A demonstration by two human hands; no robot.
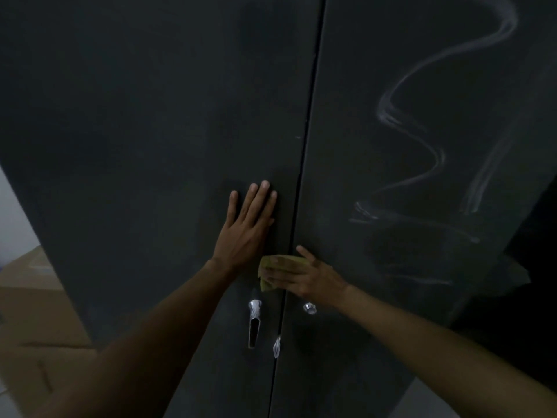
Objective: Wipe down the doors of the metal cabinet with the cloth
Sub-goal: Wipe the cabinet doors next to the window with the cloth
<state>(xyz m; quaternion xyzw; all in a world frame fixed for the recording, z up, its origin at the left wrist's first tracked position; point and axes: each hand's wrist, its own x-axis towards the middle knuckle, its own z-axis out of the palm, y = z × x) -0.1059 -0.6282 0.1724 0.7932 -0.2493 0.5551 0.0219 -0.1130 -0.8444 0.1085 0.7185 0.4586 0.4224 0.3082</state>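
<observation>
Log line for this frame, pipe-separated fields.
left hand: flat on left door | right hand: presses cloth across seam | right door: white streaks

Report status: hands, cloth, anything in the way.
Left hand flat on left door. Right hand presses yellow cloth at seam. Handle just below. White streaks on right door.

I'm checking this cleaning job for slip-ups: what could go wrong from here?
1. The cloth under the right hand sits across the seam just above the handle; it may snag there.
2. The left hand lies flat on the left door and may leave prints.
3. The white streaks on the right door run far above the cloth and could be missed or smeared.
</observation>
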